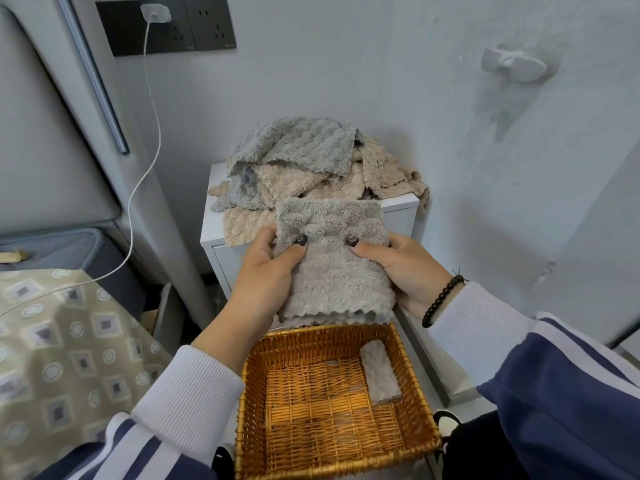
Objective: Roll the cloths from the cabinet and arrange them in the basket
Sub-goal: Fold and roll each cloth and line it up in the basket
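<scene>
From the head camera, both hands are up in front of the white cabinet (398, 216), and between them hangs a grey cloth (332, 268). The left hand (266, 268) grips the cloth's left edge, thumb curled over the front and fingers tucked behind the fabric. The right hand (405, 268) takes the other side the same way, thumb pressing on the front face, the rest of the fingers hidden behind. The cloth's top is folded over into a thick band, and its scalloped lower edge dangles just above the far rim of the basket (415, 386).

That basket is woven wicker, orange-brown, sitting low in front of the person. Inside, one rolled cloth (379, 370) lies against the right wall, running along it; the remaining floor of the basket shows bare weave.

Up on top of the cabinet, right behind the held cloth, sits the pile of cloths (311, 168), loose and crumpled, grey ones on top and at the left, beige ones beneath and spilling to the right corner and over the front edge.

A dark bead bracelet (441, 301) circles the right wrist, just above a white ribbed cuff on a navy striped sleeve. Off to the left, a white cable (145, 147) drops from a charger in a black wall socket (166, 26) down across a patterned bedcover (69, 341). A white hook (514, 65) is stuck on the wall at the right.
</scene>
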Tool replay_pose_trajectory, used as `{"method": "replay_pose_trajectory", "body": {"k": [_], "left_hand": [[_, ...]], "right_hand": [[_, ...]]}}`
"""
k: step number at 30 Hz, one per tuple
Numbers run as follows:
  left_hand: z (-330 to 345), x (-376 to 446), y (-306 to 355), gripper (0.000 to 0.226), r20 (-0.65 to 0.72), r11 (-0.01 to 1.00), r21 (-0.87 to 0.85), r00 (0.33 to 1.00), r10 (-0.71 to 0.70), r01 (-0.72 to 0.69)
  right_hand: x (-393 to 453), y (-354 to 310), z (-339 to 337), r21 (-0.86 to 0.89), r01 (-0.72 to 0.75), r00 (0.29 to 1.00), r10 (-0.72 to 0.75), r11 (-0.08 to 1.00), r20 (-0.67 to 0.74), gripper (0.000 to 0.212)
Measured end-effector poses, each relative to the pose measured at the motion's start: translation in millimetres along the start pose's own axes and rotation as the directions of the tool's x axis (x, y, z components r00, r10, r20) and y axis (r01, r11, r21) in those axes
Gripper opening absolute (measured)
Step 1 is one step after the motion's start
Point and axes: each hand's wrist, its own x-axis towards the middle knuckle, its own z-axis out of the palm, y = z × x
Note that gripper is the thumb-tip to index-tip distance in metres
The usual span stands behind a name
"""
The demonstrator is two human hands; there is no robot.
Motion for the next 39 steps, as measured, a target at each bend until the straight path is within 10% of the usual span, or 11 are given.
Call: {"method": "replay_pose_trajectory", "body": {"k": [11, 16, 23, 33, 39], "left_hand": [[-14, 6, 12, 0.037, 0.096, 0.983, 0.162, 0.99, -0.107, 0.09], [-10, 0, 10, 0.054, 0.33, 0.905, 0.396, 0.896, -0.296, 0.153], [-2, -1, -3, 0.027, 0.381, 0.889, 0.428, 0.859, -0.341, 0.163], [10, -1, -2, 0.031, 0.23, 0.968, 0.219, 0.958, -0.172, 0.122], [14, 1, -1, 0.022, 0.115, 0.993, 0.091, 0.99, -0.082, 0.072]], "right_hand": [[-9, -14, -20, -0.431, 0.069, 0.98, 0.02, 0.9, 0.199, 0.079], [-17, -11, -23, -0.543, 0.118, 0.946, 0.073, 0.831, 0.317, 0.029], [-24, -13, -28, -0.616, 0.021, 0.898, 0.256, 0.787, 0.358, 0.038], [-15, -22, -52, -0.339, -0.059, 0.99, 0.098, 0.939, 0.097, 0.122], [-17, -17, -35, 0.087, -0.187, 0.978, 0.177, 0.979, 0.112, 0.065]]}}
